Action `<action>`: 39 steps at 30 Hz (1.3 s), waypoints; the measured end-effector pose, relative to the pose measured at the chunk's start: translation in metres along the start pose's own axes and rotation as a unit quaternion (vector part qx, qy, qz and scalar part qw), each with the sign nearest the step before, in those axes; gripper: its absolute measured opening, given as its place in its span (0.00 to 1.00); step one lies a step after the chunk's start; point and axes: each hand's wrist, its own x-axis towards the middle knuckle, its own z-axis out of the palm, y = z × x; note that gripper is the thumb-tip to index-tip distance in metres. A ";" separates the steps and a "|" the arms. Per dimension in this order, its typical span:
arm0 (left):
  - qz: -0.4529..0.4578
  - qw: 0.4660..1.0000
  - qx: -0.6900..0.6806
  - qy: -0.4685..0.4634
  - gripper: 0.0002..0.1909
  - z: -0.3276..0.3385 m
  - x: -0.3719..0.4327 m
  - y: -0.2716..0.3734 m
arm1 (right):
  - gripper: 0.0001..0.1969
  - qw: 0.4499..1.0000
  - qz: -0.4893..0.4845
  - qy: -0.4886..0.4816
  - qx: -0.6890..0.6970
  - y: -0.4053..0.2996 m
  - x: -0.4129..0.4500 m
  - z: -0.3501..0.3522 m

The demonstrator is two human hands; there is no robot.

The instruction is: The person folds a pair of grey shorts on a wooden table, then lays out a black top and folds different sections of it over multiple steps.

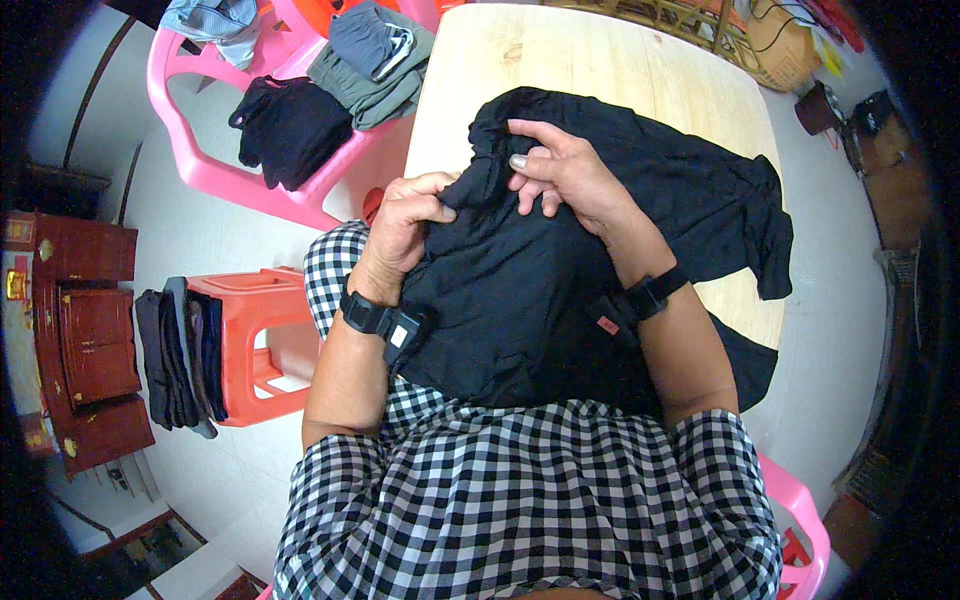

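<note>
A black garment [517, 300] lies spread over the near part of a pale wooden table [585, 56] and hangs down over my lap. My left hand [416, 217] pinches its left edge between thumb and fingers. Close to the garment's bunched upper left part is my right hand [559, 169], its index finger stretched out along the cloth and the other fingers curled apart; it rests on the cloth without a grip. A sleeve-like part of the garment reaches to the table's right edge. Both wrists wear black straps.
On a pink plastic chair [176, 127] at the upper left lie a folded black garment [296, 131], green-grey folded clothes [375, 82] and a light blue garment [214, 26]. A red plastic stool [259, 300] at the left bears folded dark trousers [176, 356]. A cardboard box [784, 49] stands beyond the table.
</note>
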 end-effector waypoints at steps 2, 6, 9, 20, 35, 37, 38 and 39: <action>0.048 0.998 0.034 0.008 0.14 0.003 0.002 0.000 | 0.27 1.000 0.003 -0.004 0.011 -0.001 0.000 0.000; 0.109 0.994 -0.016 -0.010 0.12 0.011 0.001 0.004 | 0.26 1.000 0.004 -0.001 0.005 0.003 0.001 -0.002; 0.116 0.992 -0.021 -0.055 0.10 0.006 0.001 0.001 | 0.24 1.000 0.003 -0.002 -0.007 0.001 0.001 0.000; 0.082 0.962 0.245 -0.092 0.07 0.024 -0.005 0.004 | 0.09 1.000 -0.007 -0.020 -0.015 -0.004 -0.008 0.007; -0.065 0.975 0.184 0.103 0.04 0.027 -0.031 0.027 | 0.05 0.961 -0.094 0.145 0.214 0.007 0.002 -0.015; -0.047 0.976 0.178 0.117 0.04 0.019 -0.040 0.040 | 0.06 0.953 -0.093 0.188 0.218 0.006 0.003 -0.021; -0.048 0.972 0.196 0.120 0.04 0.017 -0.044 0.045 | 0.07 0.958 -0.075 0.214 0.178 0.006 0.002 -0.024; -0.045 0.971 0.197 0.128 0.04 0.015 -0.047 0.047 | 0.07 0.959 -0.076 0.205 0.178 0.003 0.002 -0.022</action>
